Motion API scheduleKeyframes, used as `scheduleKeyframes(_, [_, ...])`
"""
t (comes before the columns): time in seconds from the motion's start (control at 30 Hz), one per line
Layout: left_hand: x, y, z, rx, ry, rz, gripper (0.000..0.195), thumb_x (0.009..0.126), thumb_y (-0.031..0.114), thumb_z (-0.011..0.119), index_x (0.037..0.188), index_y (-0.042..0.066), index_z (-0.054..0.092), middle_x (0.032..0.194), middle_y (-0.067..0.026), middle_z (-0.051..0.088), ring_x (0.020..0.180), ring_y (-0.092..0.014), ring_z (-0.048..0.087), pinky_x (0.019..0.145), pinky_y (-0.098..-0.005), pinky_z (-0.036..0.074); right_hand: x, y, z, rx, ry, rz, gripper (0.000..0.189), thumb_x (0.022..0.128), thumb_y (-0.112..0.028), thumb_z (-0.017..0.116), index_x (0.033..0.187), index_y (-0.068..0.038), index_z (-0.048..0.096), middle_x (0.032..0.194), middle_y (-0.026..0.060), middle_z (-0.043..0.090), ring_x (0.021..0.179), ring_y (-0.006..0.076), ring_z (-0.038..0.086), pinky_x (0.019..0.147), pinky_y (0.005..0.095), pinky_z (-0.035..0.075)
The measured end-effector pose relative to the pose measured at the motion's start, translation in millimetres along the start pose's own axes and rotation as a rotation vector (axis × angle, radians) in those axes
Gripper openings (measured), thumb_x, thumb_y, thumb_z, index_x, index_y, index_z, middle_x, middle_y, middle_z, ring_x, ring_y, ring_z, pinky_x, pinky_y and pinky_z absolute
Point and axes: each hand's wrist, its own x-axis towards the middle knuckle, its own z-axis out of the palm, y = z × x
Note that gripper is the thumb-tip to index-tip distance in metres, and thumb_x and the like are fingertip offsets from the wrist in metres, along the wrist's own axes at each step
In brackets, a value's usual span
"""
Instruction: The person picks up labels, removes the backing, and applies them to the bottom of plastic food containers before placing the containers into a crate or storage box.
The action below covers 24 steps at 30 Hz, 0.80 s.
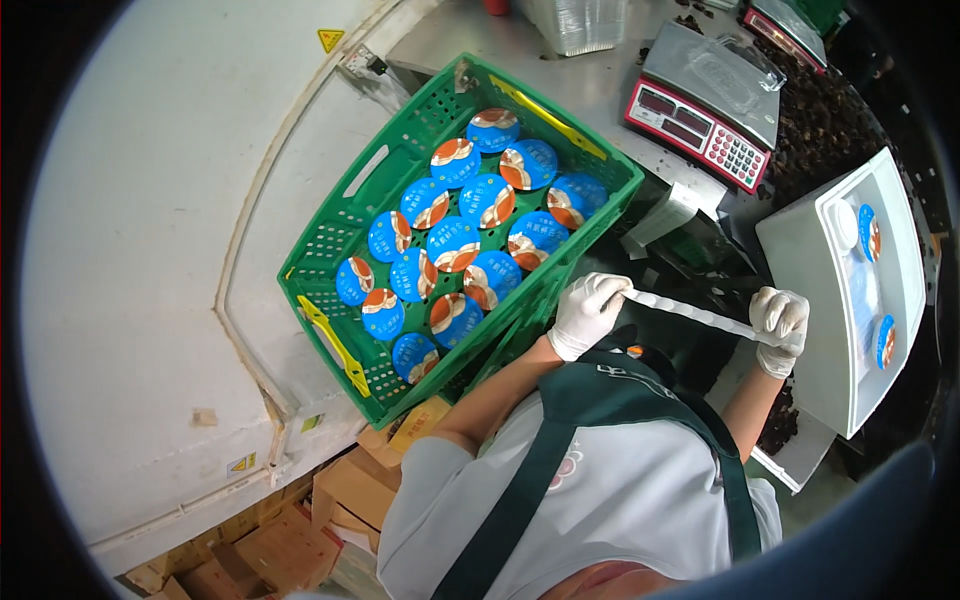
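My left hand (592,311), in a white glove, grips one end of a narrow white strip (686,310) with a row of rounded bulges along it. The other end is in my gloved right hand (780,326), and the strip slopes down towards it. To the left of my left hand is a green plastic crate (322,247) with yellow handles. Several round tubs with blue, white and orange printed lids (486,201) lie in it. A white foam box (814,285) stands just right of my right hand, with similar lids (870,232) and a clear plastic bag inside.
A red electronic scale (697,124) with a metal platform stands on the metal table (472,34), near stacked clear plastic trays (581,22). Dark, dried-looking pieces (832,120) lie beyond it. Cardboard boxes (277,551) are low on the left, beside a white wall (165,187).
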Motion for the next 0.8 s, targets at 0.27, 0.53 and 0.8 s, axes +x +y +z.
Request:
scheduleKeyframes(0.27, [-4.2, 3.7, 4.0, -0.062, -0.103, -0.010, 0.014, 0.071, 0.002, 0.062, 0.084, 0.005, 0.060, 0.080, -0.0059, 0.062, 0.073, -0.023, 0.060, 0.065, -0.0306, 0.048, -7.4, -1.7, -7.9, -0.017, 0.055, -0.006, 0.018, 0.064, -0.013, 0.073, 0.065, -0.003, 0.058, 0.076, 0.0110, 0.061, 0.054, 0.0210, 0.049, 0.041, 0.0290, 0.038])
scheduleKeyframes(0.53, [-9.2, 5.9, 7.3, -0.070, -0.214, 0.013, 0.016, 0.071, 0.001, 0.064, 0.086, 0.003, 0.060, 0.082, -0.0078, 0.063, 0.073, -0.024, 0.060, 0.065, -0.0301, 0.048, -22.1, -3.7, -8.9, -0.069, 0.161, 0.004, 0.018, 0.064, -0.017, 0.073, 0.066, -0.005, 0.059, 0.075, 0.0072, 0.060, 0.053, 0.0170, 0.047, 0.042, 0.0264, 0.036])
scheduleKeyframes(0.8, [-8.0, 9.2, 17.8, -0.048, -0.350, 0.058, 0.013, 0.070, 0.002, 0.063, 0.082, 0.004, 0.060, 0.079, -0.0054, 0.062, 0.071, -0.022, 0.059, 0.064, -0.0292, 0.048, -37.0, -14.7, -12.7, -0.138, 0.283, 0.006, 0.021, 0.066, -0.019, 0.072, 0.069, -0.005, 0.056, 0.071, 0.0050, 0.058, 0.054, 0.0158, 0.045, 0.044, 0.0272, 0.034])
